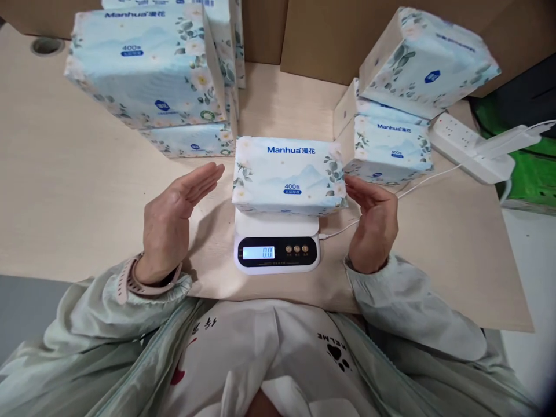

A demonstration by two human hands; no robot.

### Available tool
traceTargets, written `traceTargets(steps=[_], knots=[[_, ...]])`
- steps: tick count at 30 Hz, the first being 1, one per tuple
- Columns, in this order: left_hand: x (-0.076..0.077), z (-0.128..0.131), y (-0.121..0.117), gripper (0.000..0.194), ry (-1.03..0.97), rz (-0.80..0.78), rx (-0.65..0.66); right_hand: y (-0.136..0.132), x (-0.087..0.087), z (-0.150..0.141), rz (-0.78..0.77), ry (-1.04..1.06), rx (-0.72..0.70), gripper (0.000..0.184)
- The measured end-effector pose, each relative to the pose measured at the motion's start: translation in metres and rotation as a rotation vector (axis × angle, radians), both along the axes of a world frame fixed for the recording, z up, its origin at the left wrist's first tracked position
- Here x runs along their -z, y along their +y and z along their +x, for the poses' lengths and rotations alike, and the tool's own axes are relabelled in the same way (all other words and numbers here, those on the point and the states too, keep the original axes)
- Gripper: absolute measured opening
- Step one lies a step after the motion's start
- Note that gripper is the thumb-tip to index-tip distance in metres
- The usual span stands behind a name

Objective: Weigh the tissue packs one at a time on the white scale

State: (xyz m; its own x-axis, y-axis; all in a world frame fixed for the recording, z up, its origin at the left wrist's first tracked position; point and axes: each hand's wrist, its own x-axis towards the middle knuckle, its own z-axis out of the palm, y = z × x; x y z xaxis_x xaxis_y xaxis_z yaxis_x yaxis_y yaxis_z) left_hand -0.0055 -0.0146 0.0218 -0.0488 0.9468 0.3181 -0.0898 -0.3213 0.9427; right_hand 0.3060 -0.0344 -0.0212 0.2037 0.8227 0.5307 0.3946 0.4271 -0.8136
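Observation:
A blue-and-white Manhua tissue pack (289,174) lies on a small white kitchen scale (277,249) whose lit display reads 0.0. My left hand (174,217) is open, fingers stretched flat, a short gap to the left of the pack and not touching it. My right hand (373,223) is open too, its fingertips at or just off the pack's right end. A pink watch sits on my left wrist.
Several more tissue packs are stacked at the back left (147,69) and back right (393,147). A white power strip (471,147) with a plugged adapter lies at the right, its cable running to the scale. Brown cartons (334,35) stand behind the wooden table (65,191).

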Motion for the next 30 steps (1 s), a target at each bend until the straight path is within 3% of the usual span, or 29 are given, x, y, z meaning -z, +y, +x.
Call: traceTargets(steps=[7,16,30], knots=[[-0.004,0.003,-0.004,0.038,0.023,-0.023,-0.019,-0.001,-0.005,-0.004,0.059,0.068,-0.015,0.028],[-0.016,0.008,-0.009,0.031,0.046,-0.04,-0.059,-0.003,-0.003,-0.004,0.019,0.057,-0.003,0.031],[-0.013,0.007,-0.008,0.026,0.046,-0.057,-0.061,-0.003,-0.005,-0.002,0.05,-0.095,0.031,0.036]])
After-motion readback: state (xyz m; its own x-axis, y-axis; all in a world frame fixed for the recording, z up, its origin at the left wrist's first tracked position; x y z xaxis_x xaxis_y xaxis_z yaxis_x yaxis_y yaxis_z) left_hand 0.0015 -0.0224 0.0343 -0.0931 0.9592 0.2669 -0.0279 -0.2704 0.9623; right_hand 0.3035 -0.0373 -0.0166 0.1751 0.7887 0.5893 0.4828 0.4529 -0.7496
